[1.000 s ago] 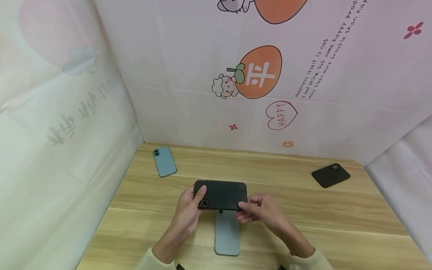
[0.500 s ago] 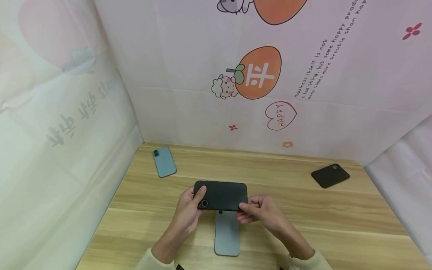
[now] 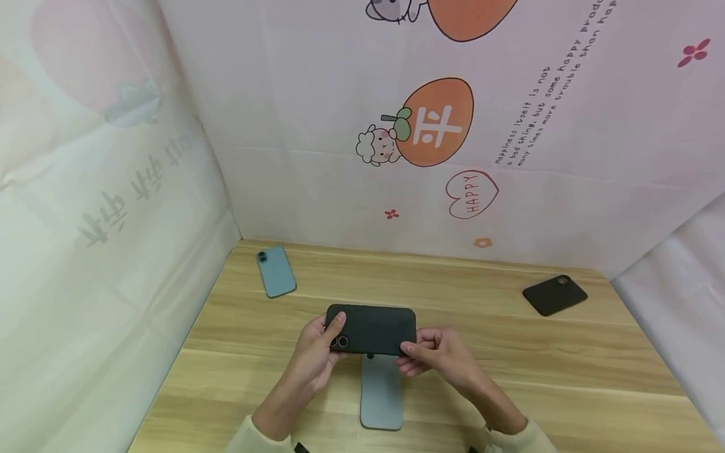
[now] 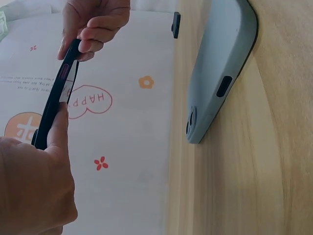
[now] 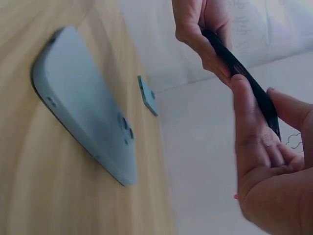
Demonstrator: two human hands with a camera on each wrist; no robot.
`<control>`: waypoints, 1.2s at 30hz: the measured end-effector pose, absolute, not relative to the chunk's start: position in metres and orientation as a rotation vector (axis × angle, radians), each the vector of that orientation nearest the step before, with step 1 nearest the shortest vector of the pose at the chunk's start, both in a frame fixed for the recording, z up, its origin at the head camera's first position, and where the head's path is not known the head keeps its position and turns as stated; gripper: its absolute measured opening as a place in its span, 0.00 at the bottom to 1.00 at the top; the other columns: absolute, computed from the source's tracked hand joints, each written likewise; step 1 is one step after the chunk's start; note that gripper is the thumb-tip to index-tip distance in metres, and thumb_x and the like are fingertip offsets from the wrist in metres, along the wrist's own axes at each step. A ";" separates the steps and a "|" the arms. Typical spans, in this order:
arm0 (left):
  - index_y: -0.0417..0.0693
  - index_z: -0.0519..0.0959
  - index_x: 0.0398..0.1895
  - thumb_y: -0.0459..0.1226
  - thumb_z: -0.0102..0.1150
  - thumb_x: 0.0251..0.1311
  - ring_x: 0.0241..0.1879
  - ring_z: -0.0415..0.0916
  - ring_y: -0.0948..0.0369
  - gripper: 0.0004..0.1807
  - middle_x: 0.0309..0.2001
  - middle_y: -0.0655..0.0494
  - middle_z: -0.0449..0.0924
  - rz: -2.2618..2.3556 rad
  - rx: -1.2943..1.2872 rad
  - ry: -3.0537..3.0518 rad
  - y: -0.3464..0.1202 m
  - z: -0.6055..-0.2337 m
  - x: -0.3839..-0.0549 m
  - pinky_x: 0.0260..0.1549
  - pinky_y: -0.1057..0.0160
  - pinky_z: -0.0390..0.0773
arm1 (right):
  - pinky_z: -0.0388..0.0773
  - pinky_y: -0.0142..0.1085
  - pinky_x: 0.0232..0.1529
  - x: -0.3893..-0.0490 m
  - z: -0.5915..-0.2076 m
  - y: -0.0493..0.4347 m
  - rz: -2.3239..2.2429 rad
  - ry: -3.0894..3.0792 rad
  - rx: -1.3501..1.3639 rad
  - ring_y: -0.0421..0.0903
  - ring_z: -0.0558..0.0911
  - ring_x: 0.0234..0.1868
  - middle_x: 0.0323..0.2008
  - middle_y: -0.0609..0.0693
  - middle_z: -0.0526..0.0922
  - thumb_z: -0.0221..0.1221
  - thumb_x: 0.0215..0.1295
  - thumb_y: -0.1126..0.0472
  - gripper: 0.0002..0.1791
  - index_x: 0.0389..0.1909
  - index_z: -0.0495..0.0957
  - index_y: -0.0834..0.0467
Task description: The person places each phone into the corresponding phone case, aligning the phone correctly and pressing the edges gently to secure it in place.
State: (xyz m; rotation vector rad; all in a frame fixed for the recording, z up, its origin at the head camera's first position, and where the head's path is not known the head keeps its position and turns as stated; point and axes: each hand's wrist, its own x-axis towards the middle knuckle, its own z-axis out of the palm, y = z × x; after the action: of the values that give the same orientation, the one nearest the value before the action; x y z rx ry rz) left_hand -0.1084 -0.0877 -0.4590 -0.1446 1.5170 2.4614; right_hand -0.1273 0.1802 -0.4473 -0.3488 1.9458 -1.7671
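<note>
A black phone case (image 3: 374,329) lies sideways between both hands above the table, its back and two round camera rings facing up in the head view. My left hand (image 3: 313,353) grips its left end, thumb across the back beside the rings. At the opposite end, my right hand (image 3: 438,352) pinches the near corner, thumb on top and fingers beneath. Side-on in the left wrist view, the black case (image 4: 57,93) shows a small slot in its edge. I cannot tell whether a phone sits inside. Below the hands lies a grey-blue phone case (image 3: 382,396), its upper end partly covered.
On the wooden table (image 3: 464,283), a light-blue phone case (image 3: 277,272) lies at the back left. Another black phone case (image 3: 555,295) lies at the back right. A printed white cloth (image 3: 317,189) hangs behind the table, with more white cloth along both sides.
The held black case sits very slightly lower in the head view. Both hands keep the same hold, and the cases on the table stay put.
</note>
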 end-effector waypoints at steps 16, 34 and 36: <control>0.27 0.79 0.56 0.38 0.56 0.80 0.35 0.89 0.57 0.19 0.38 0.49 0.88 1.973 0.236 1.616 -0.099 -0.464 -0.114 0.36 0.61 0.90 | 0.74 0.26 0.25 -0.127 -0.441 0.156 -1.399 1.996 -0.663 0.35 0.77 0.23 0.26 0.48 0.85 0.67 0.72 0.64 0.07 0.42 0.86 0.66; 0.21 0.76 0.57 0.29 0.59 0.75 0.43 0.90 0.51 0.16 0.47 0.37 0.89 1.986 0.036 1.755 -0.137 -0.484 -0.114 0.46 0.53 0.89 | 0.82 0.32 0.28 -0.118 -0.471 0.111 -1.676 2.036 -0.199 0.40 0.84 0.29 0.28 0.55 0.90 0.70 0.69 0.64 0.10 0.37 0.79 0.65; 0.21 0.76 0.56 0.28 0.58 0.75 0.43 0.90 0.52 0.15 0.47 0.36 0.89 1.973 0.034 1.767 -0.140 -0.485 -0.114 0.45 0.53 0.89 | 0.84 0.32 0.28 -0.118 -0.473 0.106 -1.675 2.039 -0.212 0.40 0.85 0.29 0.29 0.57 0.90 0.70 0.69 0.65 0.10 0.36 0.79 0.65</control>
State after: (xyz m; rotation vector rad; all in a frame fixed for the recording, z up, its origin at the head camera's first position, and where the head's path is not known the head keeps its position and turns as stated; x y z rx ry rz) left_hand -0.1143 -0.1401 -0.4847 0.0341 1.7671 1.9734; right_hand -0.1180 0.1062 -0.4734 -0.2115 2.0389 -1.6754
